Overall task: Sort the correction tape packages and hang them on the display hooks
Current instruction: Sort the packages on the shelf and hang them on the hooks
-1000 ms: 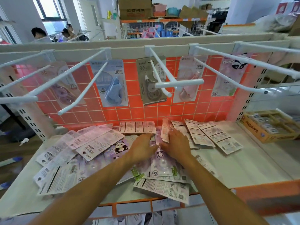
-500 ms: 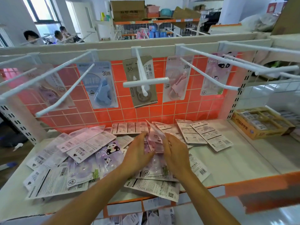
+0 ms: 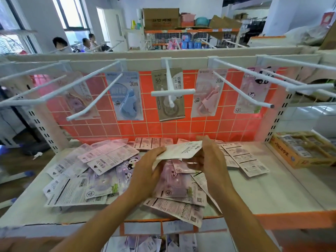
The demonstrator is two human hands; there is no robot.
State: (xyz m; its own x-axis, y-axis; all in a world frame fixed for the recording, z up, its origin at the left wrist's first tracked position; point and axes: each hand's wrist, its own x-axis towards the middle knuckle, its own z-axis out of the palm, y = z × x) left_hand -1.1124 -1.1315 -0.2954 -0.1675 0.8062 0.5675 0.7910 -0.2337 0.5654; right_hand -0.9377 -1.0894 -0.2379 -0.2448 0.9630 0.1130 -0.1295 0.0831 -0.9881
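Over the middle of the shelf (image 3: 272, 193), our left hand (image 3: 145, 173) and right hand (image 3: 214, 164) each grip one end of a single correction tape package (image 3: 181, 150). Loose packages (image 3: 78, 193) cover the shelf's left and centre, and a yellow box (image 3: 298, 160) sits at its right edge. Beyond, display hooks (image 3: 241, 88) jut out over orange tiles (image 3: 209, 128). Farther off, a cardboard box (image 3: 161, 17) tops the storage racks.

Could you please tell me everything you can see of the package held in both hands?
The package is a flat, pale card pack with small dark print on the side facing up, too blurred to read. It is held roughly level above the pile of packages on the shelf. The left hand grips its left edge; the right hand holds its right edge. It is on no hook yet.
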